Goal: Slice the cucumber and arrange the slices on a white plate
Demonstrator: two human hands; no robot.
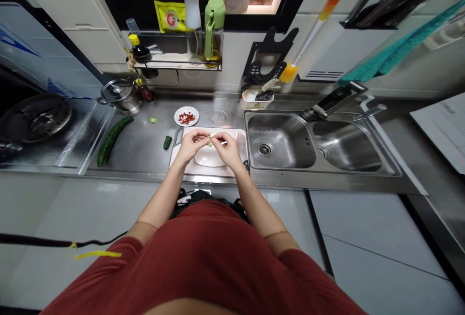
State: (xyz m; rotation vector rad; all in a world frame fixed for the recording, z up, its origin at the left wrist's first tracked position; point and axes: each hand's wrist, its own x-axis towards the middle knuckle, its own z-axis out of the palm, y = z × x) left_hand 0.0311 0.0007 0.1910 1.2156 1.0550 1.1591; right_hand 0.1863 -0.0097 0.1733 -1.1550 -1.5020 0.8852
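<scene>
My left hand (192, 143) and my right hand (227, 146) meet over a white cutting board (178, 157), and both pinch a small green piece of cucumber (209, 140) between their fingertips. Under my hands lies a white dish (208, 158), partly hidden by them. Left of the board are a short cucumber end (167, 142) and a thin cucumber slice (153, 119). A long whole cucumber (111, 141) lies farther left on the steel counter (138, 153).
A small plate of chopped red chilli (186, 117) stands behind the board. To the right is a double steel sink (278, 141) with a tall faucet (334, 102). A steel pot (121, 96) and a dark pan (34, 119) sit left, below bottles on a shelf (178, 62).
</scene>
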